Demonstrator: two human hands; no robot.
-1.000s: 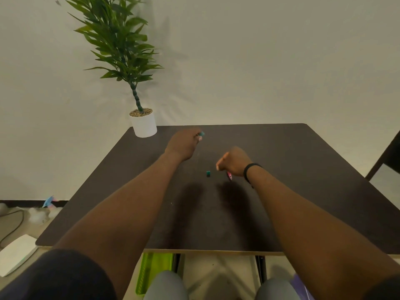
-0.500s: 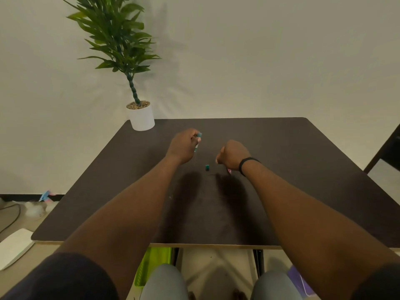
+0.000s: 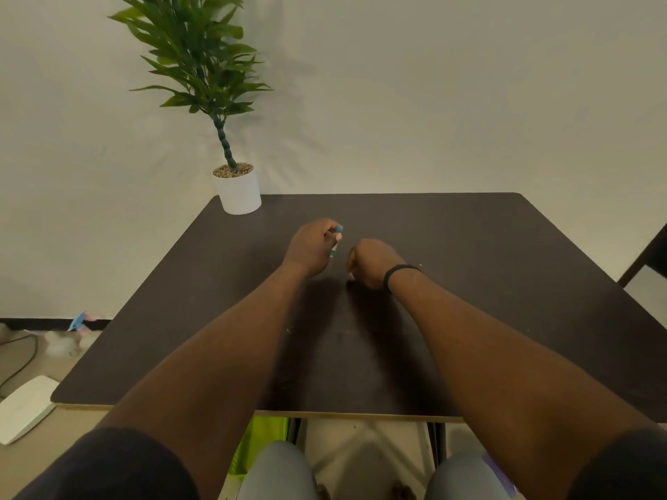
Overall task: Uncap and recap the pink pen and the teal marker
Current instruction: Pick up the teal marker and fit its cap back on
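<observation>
On the dark table (image 3: 505,283), well in front of the potted plant (image 3: 238,189), the left hand (image 3: 312,247) grasps the light, stiff teal marker (image 3: 336,241) mid-barrel; the right hand (image 3: 368,263) is clenched, contents hidden.

1 teal plastic marker (image 3: 336,240), 1 leafy plant in white round pot (image 3: 239,191), 1 dark rectangular counter (image 3: 505,283), 2 hands: left (image 3: 313,247), right (image 3: 371,263).

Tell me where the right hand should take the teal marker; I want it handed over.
Pinch the lower barrel of the teal marker, coming from its right. It stands near upright in the left hand, whose fingers cover the middle, and that bare lower stretch faces the right hand.
</observation>
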